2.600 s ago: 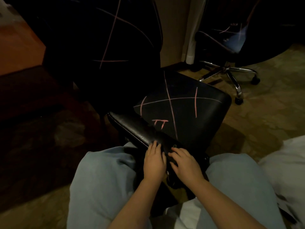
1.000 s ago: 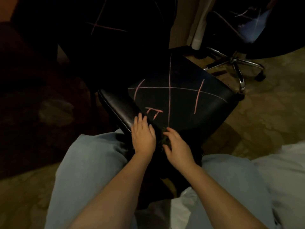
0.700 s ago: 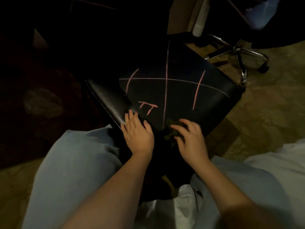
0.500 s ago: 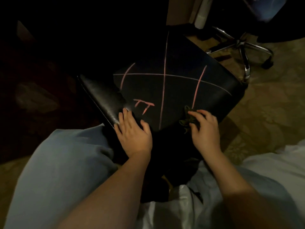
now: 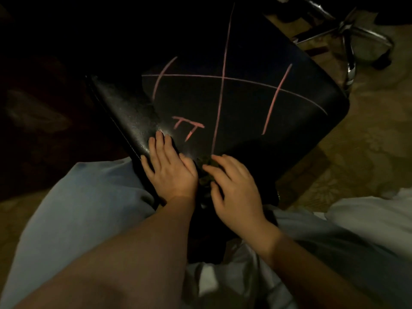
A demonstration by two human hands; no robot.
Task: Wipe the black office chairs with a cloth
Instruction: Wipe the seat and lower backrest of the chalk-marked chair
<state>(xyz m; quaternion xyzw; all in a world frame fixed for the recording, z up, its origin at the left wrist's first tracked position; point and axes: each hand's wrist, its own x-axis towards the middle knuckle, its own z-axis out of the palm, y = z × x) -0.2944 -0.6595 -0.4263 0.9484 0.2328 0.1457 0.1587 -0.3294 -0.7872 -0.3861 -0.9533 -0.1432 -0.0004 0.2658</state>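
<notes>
A black office chair seat (image 5: 245,103) with pink chalk lines stands right in front of my knees. Its black padded armrest (image 5: 127,112) runs along the seat's left side. My left hand (image 5: 171,168) lies flat on the armrest's near end, fingers straight. My right hand (image 5: 234,186) presses a small dark crumpled cloth (image 5: 206,168) against the seat's near edge, fingers curled over it. Most of the cloth is hidden under that hand.
A second office chair's chrome star base (image 5: 350,39) with castors stands at the top right on the patterned carpet (image 5: 367,141). My pale blue trouser legs (image 5: 89,208) flank the seat. The left side of the view is too dark to read.
My right hand with the cloth slid right along the seat's near edge, then came back left beside my left hand. My left hand stayed on the armrest. The camera tilted further down.
</notes>
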